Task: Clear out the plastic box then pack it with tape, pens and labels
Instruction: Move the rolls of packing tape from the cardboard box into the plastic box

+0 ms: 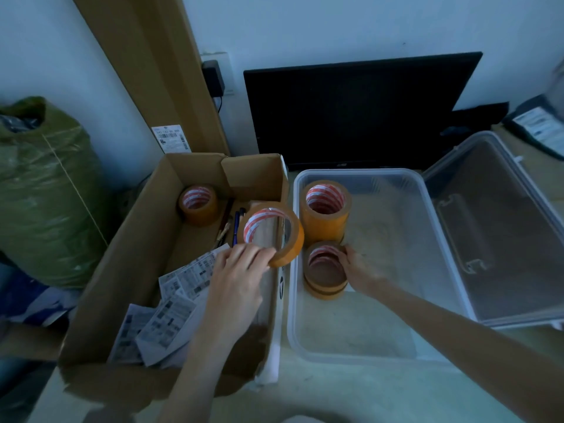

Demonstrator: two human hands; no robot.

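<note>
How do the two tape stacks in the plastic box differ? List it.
The far tape stack stands taller and shows bright orange sides; the near tape stack is lower and looks browner. The far stack stands untouched, while the right hand grips the near stack's rim. The far stack sits toward the back of the plastic box; the near one sits in front of it. Both stand on end with red-and-white striped cores, along the box's left side.

No text can be read with certainty. The white shipping label (171, 138) on the tall brown cardboard sheet (158, 71) carries barcodes and digits, and the white printed label sheets (171, 312) too, all too blurred.
</note>
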